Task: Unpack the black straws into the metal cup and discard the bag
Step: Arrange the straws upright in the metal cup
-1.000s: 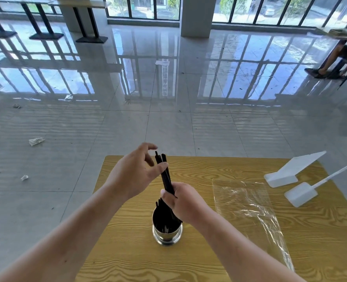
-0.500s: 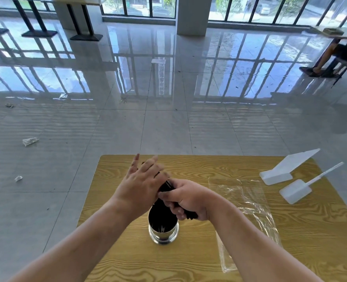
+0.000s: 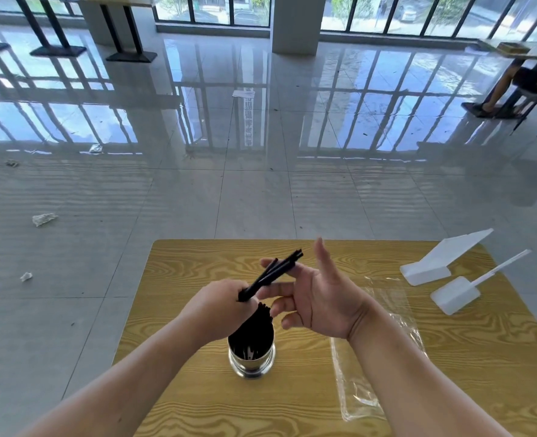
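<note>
A shiny metal cup stands on the wooden table, with a bunch of black straws leaning inside it. Just above the cup, my left hand is closed around the lower ends of a few loose black straws that point up and to the right. My right hand is beside them, palm turned up and fingers spread, with the straws' far ends lying across its fingertips. The empty clear plastic bag lies flat on the table to the right of the cup.
Two white plastic scoop-like pieces lie at the table's far right. Shiny tiled floor with paper scraps lies beyond the table. A seated person's legs show at the far right.
My left hand has taken hold of a few straws above the cup. My right hand let go of them, opened and turned palm up.
</note>
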`<act>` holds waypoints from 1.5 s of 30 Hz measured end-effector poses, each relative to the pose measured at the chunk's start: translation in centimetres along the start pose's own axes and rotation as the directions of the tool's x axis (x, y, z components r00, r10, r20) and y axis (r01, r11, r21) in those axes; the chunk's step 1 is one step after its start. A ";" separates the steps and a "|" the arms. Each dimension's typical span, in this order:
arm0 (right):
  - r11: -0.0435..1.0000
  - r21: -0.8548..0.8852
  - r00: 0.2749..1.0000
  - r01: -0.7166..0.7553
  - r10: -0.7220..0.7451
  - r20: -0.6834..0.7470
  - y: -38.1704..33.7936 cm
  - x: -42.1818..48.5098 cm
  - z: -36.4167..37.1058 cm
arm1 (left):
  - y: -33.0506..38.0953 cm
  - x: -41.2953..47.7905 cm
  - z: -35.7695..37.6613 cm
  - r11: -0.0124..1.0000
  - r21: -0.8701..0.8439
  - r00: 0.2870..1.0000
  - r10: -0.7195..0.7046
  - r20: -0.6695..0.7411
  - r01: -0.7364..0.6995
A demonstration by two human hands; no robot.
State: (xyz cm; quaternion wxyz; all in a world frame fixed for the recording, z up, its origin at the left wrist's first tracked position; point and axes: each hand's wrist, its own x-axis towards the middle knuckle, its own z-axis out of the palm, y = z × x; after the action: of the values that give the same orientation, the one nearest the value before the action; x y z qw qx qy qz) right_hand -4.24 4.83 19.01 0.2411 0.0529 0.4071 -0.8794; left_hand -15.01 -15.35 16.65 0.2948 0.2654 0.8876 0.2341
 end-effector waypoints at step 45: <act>0.333 -0.809 0.790 -0.484 -0.232 -0.568 8.7 5.1 -2.0 | -4.9 2.5 4.1 0.996 0.092 0.999 -0.011 -0.043 0.015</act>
State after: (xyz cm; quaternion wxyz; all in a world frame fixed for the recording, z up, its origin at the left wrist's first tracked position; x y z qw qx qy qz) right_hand -4.83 -0.40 10.18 0.1582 0.2117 0.8805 -0.3935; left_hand -15.75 -16.39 9.95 0.2649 0.2681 0.9052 0.1965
